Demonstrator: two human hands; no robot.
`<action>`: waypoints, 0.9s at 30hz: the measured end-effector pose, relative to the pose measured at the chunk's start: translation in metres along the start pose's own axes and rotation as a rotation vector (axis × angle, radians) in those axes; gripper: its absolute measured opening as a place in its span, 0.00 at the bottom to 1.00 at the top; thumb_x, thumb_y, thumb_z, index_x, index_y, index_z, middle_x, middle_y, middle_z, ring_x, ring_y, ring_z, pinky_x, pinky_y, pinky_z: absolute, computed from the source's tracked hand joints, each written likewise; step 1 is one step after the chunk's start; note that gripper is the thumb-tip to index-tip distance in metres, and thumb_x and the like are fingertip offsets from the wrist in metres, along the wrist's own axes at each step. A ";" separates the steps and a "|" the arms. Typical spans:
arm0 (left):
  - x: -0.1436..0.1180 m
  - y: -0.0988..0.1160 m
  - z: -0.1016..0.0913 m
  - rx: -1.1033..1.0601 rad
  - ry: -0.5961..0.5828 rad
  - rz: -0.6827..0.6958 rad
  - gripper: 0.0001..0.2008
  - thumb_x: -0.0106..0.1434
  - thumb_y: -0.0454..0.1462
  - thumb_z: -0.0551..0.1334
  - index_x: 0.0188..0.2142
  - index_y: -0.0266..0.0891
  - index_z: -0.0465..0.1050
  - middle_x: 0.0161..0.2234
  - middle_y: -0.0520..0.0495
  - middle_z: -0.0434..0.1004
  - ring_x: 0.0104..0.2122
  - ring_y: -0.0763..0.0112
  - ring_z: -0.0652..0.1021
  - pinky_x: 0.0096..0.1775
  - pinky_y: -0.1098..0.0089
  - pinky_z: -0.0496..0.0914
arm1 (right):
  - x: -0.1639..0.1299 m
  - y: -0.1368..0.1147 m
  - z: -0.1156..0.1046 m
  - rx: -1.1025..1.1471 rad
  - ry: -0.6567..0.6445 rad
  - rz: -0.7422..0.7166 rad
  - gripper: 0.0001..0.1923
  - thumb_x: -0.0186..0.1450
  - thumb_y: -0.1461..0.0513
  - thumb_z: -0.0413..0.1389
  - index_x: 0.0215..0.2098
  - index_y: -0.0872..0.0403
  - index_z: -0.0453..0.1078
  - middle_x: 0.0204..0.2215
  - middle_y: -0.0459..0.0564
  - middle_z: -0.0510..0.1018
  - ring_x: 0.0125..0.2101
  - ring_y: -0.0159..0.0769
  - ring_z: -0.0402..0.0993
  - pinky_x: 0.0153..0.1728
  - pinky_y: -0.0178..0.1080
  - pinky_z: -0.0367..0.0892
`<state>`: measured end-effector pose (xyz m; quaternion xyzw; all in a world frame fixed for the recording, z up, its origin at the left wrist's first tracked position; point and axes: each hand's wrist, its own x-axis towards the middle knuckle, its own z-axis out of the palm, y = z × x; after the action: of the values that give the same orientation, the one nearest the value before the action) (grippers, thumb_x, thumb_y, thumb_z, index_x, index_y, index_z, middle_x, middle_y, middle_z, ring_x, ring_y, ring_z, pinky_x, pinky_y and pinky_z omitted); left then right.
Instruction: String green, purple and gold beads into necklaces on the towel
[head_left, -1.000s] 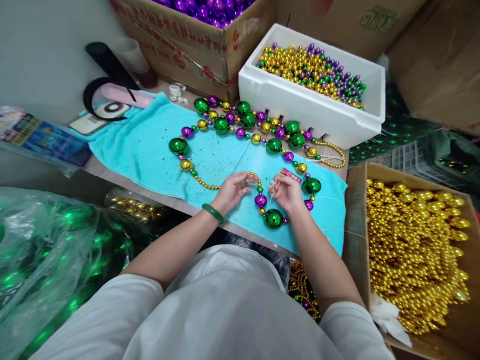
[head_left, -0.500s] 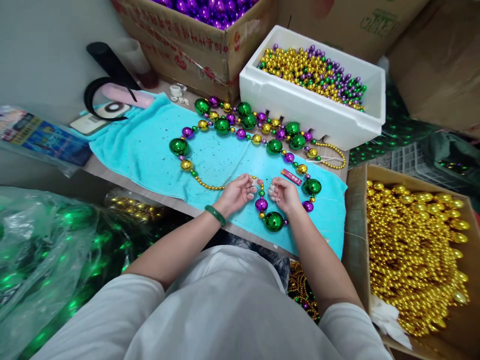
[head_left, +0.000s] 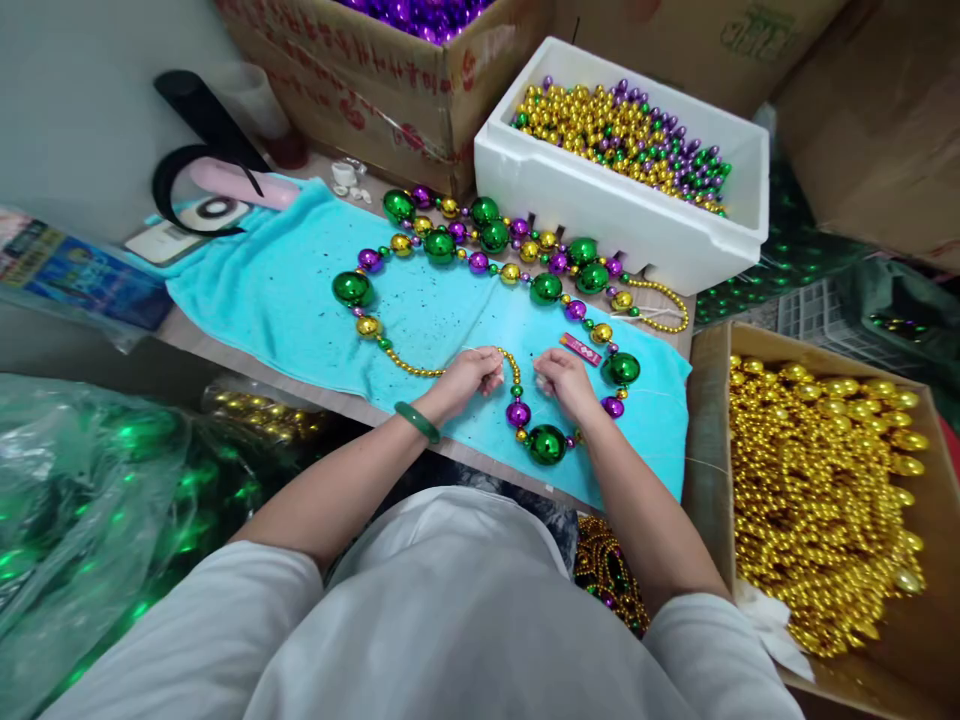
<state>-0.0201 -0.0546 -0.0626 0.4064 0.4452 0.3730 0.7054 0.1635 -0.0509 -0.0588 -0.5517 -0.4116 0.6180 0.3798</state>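
Left hand (head_left: 466, 376) pinching the gold end of the bead necklace (head_left: 517, 411) on the turquoise towel (head_left: 300, 300), right hand (head_left: 564, 378) now drawing slightly apart, pinching thin string (head_left: 537, 381), foam box (head_left: 600, 215) staying behind.

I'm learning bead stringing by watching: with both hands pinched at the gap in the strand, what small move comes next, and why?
Probably draw the thread tight. The left hand and right hand pinch it on either side of the gap in the bead strand on the towel.
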 end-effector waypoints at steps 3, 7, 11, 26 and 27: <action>-0.001 0.014 -0.001 0.167 -0.035 0.123 0.13 0.60 0.43 0.60 0.24 0.37 0.68 0.25 0.48 0.72 0.24 0.76 0.68 0.26 0.74 0.62 | -0.006 -0.007 0.003 -0.195 -0.065 -0.170 0.10 0.50 0.57 0.63 0.27 0.54 0.73 0.17 0.39 0.65 0.19 0.26 0.57 0.21 0.32 0.54; -0.004 0.030 0.003 0.414 -0.002 0.370 0.13 0.60 0.45 0.61 0.26 0.38 0.75 0.38 0.45 0.73 0.42 0.66 0.72 0.36 0.70 0.68 | -0.011 -0.013 0.016 -0.294 -0.044 -0.292 0.08 0.52 0.61 0.63 0.31 0.54 0.78 0.22 0.42 0.71 0.25 0.29 0.64 0.29 0.34 0.61; -0.007 0.037 0.006 0.405 0.015 0.454 0.12 0.61 0.45 0.61 0.30 0.39 0.76 0.44 0.44 0.73 0.52 0.61 0.70 0.39 0.69 0.71 | -0.020 -0.027 0.026 -0.384 -0.039 -0.384 0.04 0.57 0.64 0.61 0.25 0.55 0.76 0.24 0.44 0.73 0.27 0.29 0.67 0.33 0.35 0.62; -0.041 0.082 0.042 0.538 -0.183 0.350 0.07 0.55 0.42 0.68 0.27 0.41 0.81 0.32 0.47 0.81 0.35 0.66 0.77 0.38 0.71 0.70 | -0.069 -0.128 0.009 -0.139 -0.058 -0.433 0.09 0.59 0.61 0.61 0.24 0.58 0.68 0.25 0.41 0.67 0.32 0.27 0.68 0.32 0.30 0.62; -0.044 0.084 0.042 0.580 -0.164 0.362 0.06 0.55 0.41 0.68 0.26 0.41 0.80 0.31 0.47 0.81 0.35 0.66 0.77 0.38 0.71 0.70 | -0.071 -0.129 0.004 -0.154 -0.025 -0.459 0.08 0.59 0.62 0.61 0.25 0.58 0.69 0.25 0.41 0.67 0.33 0.27 0.68 0.33 0.30 0.62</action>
<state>-0.0087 -0.0708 0.0388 0.6907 0.3951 0.3161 0.5166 0.1688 -0.0692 0.0874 -0.4633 -0.5766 0.4893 0.4620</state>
